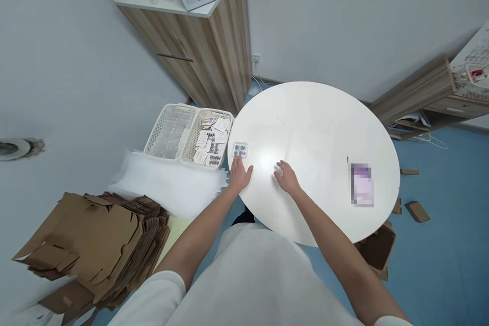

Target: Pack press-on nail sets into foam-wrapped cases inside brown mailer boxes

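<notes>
A small clear plastic case holding several dark, shiny round pieces lies near the left edge of the white oval table. My left hand is at its near side, with fingertips at or on the case and the thumb spread away to the right. Farther right, my right hand hovers over or rests on the tabletop, fingers apart and holding nothing. Left of the table, a white basket contains cards and similar small sets of pieces.
Beside that basket stands another basket with clear plastic cases. White sheeting and a stack of flattened cardboard lie at the left. A blurred purple-pink item is on the table's right. An open carton sits on the floor.
</notes>
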A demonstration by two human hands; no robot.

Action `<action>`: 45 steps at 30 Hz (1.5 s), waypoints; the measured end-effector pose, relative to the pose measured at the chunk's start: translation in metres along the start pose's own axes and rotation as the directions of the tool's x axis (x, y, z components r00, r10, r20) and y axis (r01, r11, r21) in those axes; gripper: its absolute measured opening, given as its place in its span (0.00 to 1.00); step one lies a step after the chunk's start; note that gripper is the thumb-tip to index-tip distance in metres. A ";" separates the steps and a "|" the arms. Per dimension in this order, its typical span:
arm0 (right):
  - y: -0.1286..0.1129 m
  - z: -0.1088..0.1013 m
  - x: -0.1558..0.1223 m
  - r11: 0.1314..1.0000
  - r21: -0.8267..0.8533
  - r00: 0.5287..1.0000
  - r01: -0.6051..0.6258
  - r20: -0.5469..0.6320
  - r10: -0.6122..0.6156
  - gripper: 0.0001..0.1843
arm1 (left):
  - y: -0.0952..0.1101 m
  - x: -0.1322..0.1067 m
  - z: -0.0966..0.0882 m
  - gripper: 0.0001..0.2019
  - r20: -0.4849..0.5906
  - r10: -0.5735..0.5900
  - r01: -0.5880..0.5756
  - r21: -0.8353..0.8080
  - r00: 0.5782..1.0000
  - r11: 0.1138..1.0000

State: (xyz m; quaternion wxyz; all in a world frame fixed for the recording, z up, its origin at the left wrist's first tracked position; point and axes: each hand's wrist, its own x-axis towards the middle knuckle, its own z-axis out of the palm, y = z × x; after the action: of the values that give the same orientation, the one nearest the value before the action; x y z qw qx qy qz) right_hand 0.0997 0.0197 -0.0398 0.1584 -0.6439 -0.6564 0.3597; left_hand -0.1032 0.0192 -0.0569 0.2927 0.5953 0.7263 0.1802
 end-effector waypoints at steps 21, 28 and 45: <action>-0.077 0.063 0.052 0.764 0.605 0.975 -0.224 0.137 0.178 0.29 | -0.027 0.041 -0.014 0.29 0.149 -0.083 0.128 -0.326 0.985 0.937; -0.033 0.023 0.008 0.794 0.572 0.976 -0.205 0.063 0.207 0.29 | 0.014 0.010 0.010 0.26 0.191 0.046 0.041 -0.427 0.980 0.903; 0.108 -0.035 -0.128 0.978 0.203 0.998 -0.051 -0.009 0.054 0.21 | 0.077 -0.109 0.092 0.22 0.418 0.243 -0.130 -0.280 0.875 0.951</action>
State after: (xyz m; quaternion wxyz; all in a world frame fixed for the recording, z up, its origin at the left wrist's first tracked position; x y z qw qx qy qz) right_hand 0.2173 -0.1036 -0.0559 0.2185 -0.6441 -0.5979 0.4241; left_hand 0.0273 -0.0775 -0.0572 0.5037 0.6478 0.5504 0.1537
